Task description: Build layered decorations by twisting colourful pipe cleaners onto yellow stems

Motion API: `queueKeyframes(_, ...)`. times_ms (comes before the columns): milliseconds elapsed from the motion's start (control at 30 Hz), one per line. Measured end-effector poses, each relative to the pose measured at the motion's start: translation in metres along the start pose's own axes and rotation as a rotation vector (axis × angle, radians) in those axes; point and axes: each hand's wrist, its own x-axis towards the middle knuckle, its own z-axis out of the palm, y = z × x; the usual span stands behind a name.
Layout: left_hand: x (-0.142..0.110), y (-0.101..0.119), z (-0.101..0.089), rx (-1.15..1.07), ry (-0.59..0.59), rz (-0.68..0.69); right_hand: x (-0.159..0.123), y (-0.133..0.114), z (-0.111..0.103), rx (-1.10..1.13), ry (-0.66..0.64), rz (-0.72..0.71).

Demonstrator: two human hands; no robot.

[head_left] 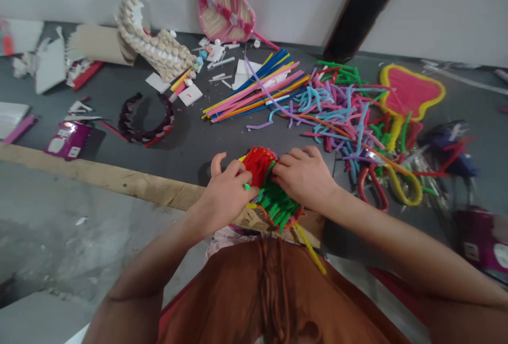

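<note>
At the table's front edge lies a craft piece of packed pipe cleaners, with a red section and a green section, and orange and yellow bits along its border. My left hand grips its left side, thumb and fingers closed; a small green tip shows by the fingers. My right hand is closed over the piece's upper right, its fingertips pinching a green pipe cleaner that stands up between the red and green parts. Below hangs a yellow pipe cleaner toward my brown clothing.
Beyond my hands lie a bundle of straight pipe cleaners and a heap of cut ones. A dark headband, a purple packet, a pink fan and a yellow-rimmed pink shape sit around the grey table.
</note>
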Motion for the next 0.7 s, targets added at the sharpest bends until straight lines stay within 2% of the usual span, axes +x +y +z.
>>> queueKeyframes(100, -0.003, -0.003, -0.002, -0.008, 0.023, -0.033, -0.012, 0.003, -0.007, 0.064, 0.172, -0.037)
queueKeyframes(200, -0.002, -0.003, -0.005, -0.024, 0.010, -0.030, -0.024, -0.002, -0.001, 0.089, 0.288, -0.304)
queueKeyframes(267, -0.001, -0.003, -0.008, -0.037, 0.000, -0.040, -0.028, -0.008, 0.012, 0.072, 0.238, -0.421)
queueKeyframes(433, -0.010, -0.009, -0.019, -0.085, 0.089, -0.087, -0.028, -0.012, 0.039, 0.073, 0.050, -0.401)
queueKeyframes(600, -0.029, -0.013, -0.028, -0.074, 0.072, -0.140, -0.027, -0.013, 0.039, 0.071, 0.028, -0.379)
queueKeyframes(700, -0.036, -0.009, -0.028, -0.096, 0.002, -0.112, -0.027, -0.016, 0.039, 0.059, 0.033, -0.368)
